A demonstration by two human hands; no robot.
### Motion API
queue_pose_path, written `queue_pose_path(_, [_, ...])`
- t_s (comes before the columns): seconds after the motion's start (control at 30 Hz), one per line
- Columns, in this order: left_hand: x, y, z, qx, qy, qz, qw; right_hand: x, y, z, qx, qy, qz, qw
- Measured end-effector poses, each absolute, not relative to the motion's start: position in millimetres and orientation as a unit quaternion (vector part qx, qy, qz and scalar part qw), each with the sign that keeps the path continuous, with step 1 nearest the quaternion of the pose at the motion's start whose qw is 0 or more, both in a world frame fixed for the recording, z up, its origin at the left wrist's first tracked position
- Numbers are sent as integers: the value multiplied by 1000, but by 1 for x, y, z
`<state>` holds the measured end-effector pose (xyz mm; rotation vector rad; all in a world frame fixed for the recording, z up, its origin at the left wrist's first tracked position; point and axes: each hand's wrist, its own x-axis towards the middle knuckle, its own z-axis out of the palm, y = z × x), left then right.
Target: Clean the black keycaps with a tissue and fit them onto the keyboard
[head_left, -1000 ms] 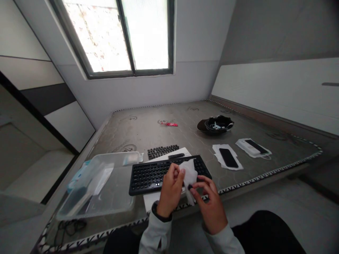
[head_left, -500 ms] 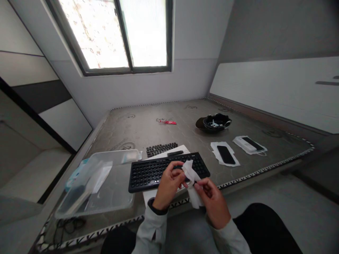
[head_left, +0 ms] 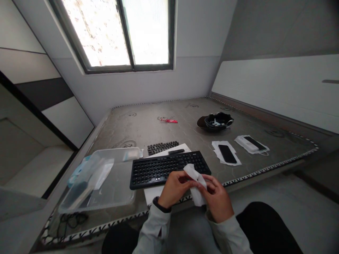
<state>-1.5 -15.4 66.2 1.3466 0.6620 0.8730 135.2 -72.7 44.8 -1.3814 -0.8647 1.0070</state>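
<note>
A crumpled white tissue (head_left: 198, 197) is pinched between my two hands, just in front of the keyboard's near right part. My left hand (head_left: 175, 187) grips it from the left, fingertips closed at its middle. From the other side my right hand (head_left: 217, 198) holds it, thumb and fingers curled together. Whether something small is wrapped inside cannot be seen. Behind my hands lies a black keyboard (head_left: 155, 172), slightly tilted on a white sheet (head_left: 153, 193). At its far edge are a small black bar-shaped object (head_left: 176, 151) and a block of black keys (head_left: 162, 148).
To the left stands a clear plastic box (head_left: 116, 197) with white items inside; a black cable (head_left: 71, 221) lies before it. On the right are a phone (head_left: 227, 154) on white tissue, a face mask (head_left: 251, 144) bearing items, and an upturned cap (head_left: 215, 123). A red wrapper (head_left: 169, 120) lies farther back.
My hands have drawn closer together on the tissue, and my left hand has shifted right and slightly down. The view has shifted slightly; the objects around have stayed put.
</note>
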Motion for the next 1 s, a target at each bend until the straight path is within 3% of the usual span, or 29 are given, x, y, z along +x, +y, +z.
queue_pose_path(0.37, [-1,-17,66,653,353,403,536,138,-79,53,-564,-408,434,573])
queue_pose_path(0.67, [0,-17,70,644,334,424,543,137,-74,53,-552,-392,444,587])
queue_pose_path(1.0, [4,-20,70,647,326,412,552,141,-73,43,-588,-393,300,640])
